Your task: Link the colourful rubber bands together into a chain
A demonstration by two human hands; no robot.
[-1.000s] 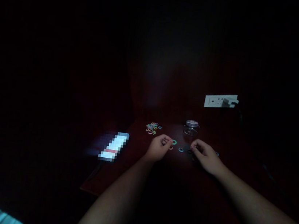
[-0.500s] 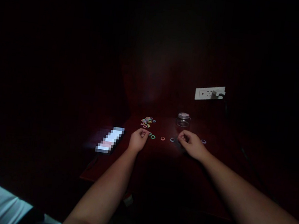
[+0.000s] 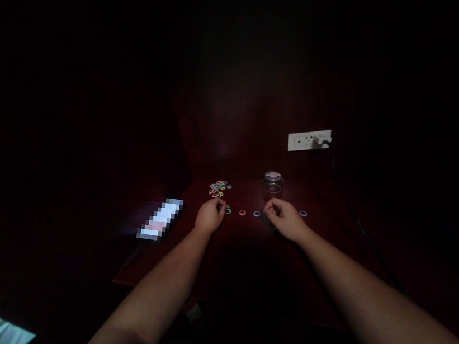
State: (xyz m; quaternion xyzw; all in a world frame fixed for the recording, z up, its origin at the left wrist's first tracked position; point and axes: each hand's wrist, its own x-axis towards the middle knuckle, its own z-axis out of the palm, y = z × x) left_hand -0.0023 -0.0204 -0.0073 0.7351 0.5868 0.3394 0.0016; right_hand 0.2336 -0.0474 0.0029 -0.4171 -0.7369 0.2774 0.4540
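The room is almost wholly dark, and only a dark reddish table (image 3: 243, 264) shows in the dim light. On it the left hand (image 3: 209, 216) is curled with fingertips pinched beside a green ring (image 3: 228, 211), and the right hand (image 3: 286, 219) is loosely curled; whether either grips anything is too dark to tell. Between them lie a red ring (image 3: 242, 212) and a blue ring (image 3: 256, 214), beyond the left hand a pile of coloured rings (image 3: 218, 187), beyond the right a glass jar (image 3: 272, 182) and a wall socket (image 3: 308, 140), with a glowing, blurred, unreadable screen (image 3: 160, 219) left of the left hand.
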